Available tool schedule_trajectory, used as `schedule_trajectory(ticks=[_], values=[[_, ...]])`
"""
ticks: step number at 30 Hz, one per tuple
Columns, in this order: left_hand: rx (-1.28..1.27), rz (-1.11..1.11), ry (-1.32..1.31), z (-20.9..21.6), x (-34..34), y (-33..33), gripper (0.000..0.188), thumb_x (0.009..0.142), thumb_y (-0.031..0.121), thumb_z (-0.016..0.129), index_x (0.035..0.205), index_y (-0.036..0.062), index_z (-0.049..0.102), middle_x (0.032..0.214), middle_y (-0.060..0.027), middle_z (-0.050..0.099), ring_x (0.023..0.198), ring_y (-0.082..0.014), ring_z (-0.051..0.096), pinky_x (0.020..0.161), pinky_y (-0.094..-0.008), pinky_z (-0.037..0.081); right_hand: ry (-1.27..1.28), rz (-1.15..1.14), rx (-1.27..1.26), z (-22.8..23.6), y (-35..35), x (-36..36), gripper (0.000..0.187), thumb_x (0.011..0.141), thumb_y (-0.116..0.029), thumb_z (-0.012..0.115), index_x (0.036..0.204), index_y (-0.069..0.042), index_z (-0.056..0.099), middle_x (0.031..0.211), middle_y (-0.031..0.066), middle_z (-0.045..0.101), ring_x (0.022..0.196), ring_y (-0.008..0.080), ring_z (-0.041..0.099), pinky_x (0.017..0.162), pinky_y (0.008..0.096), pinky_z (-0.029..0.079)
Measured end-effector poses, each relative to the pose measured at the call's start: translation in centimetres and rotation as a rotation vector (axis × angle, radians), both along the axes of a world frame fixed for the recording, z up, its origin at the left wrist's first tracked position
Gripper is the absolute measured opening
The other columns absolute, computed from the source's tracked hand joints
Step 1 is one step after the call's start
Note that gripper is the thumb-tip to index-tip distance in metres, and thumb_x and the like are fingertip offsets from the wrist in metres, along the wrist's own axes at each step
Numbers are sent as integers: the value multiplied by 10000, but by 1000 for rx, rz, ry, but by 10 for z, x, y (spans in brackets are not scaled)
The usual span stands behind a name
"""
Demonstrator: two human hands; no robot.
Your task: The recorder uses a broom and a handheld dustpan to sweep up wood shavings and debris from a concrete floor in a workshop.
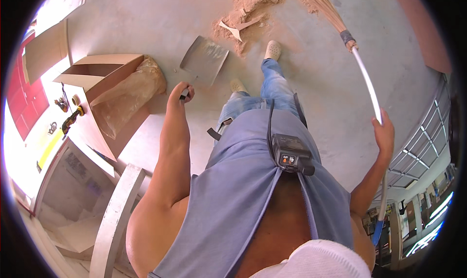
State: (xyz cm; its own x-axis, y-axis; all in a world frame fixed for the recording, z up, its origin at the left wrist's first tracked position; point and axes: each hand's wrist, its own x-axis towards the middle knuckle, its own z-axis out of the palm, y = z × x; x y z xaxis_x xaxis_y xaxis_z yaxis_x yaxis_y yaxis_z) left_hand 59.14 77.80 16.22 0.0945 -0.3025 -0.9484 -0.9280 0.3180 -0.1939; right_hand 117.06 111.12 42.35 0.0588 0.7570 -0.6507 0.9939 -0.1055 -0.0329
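My right hand [384, 134] is closed round the white pole of a long broom [366, 76]. The broom's straw bristles [322, 5] reach forward to the edge of a heap of light brown sawdust [255, 1]. On the left, my left hand [182, 92] is a fist with a dark handle end [184, 94] showing from it. Just beyond that fist is a grey, dusty dustpan [204, 59]; the fist hides most of the link between handle and pan. Pale offcuts [236, 29] lie on the sawdust.
An open cardboard box [109, 71] with a dusty plastic bag [134, 95] stands at the left. A yellow-black power tool [73, 120] lies near it. A white beam [114, 215] is at lower left, a metal rack [423, 137] at right. My clogs [273, 49] stand near the sawdust.
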Motion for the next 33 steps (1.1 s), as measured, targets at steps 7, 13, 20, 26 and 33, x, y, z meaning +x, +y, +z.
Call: schedule_trajectory(ticks=[7, 13, 20, 26, 33], values=[[265, -52, -91, -37, 4, 141, 129, 811, 75, 432, 700, 37, 379, 526, -32, 458, 357, -108, 441, 308, -218, 373, -178, 203, 122, 7, 92, -3, 493, 841, -203, 524, 1324, -194, 422, 1173, 190, 551, 1072, 364, 534, 905, 412, 419], [424, -41, -93, -65, 2, 228, 115, 786, 17, 478, 728, 13, 378, 566, -57, 465, 404, -130, 468, 336, -217, 397, -66, 431, 209, -131, 246, -40, 466, 766, -182, 471, 1217, -73, 506, 1101, 225, 573, 1041, 393, 530, 901, 449, 411], [351, -118, -144, -57, 6, 229, 145, 822, 53, 434, 688, 35, 383, 526, -23, 451, 373, -101, 451, 318, -205, 406, -282, 697, -99, -233, 200, -197, 307, 751, -94, 475, 1005, -46, 640, 1025, 205, 618, 956, 341, 607, 813, 438, 489], [369, -193, -169, -46, 3, 215, 226, 864, 119, 399, 644, 65, 393, 485, 17, 438, 334, -70, 429, 292, -193, 405, -262, 832, -141, -195, 103, -236, 251, 764, -70, 522, 972, -41, 660, 1027, 170, 633, 962, 297, 616, 789, 388, 508], [543, -282, -59, -40, 9, 184, 225, 865, 127, 414, 647, 76, 392, 491, 17, 443, 330, -73, 425, 296, -191, 406, -210, 882, -254, -166, 20, -236, 319, 805, -75, 484, 1119, -45, 528, 909, 163, 639, 857, 329, 626, 739, 433, 507]])
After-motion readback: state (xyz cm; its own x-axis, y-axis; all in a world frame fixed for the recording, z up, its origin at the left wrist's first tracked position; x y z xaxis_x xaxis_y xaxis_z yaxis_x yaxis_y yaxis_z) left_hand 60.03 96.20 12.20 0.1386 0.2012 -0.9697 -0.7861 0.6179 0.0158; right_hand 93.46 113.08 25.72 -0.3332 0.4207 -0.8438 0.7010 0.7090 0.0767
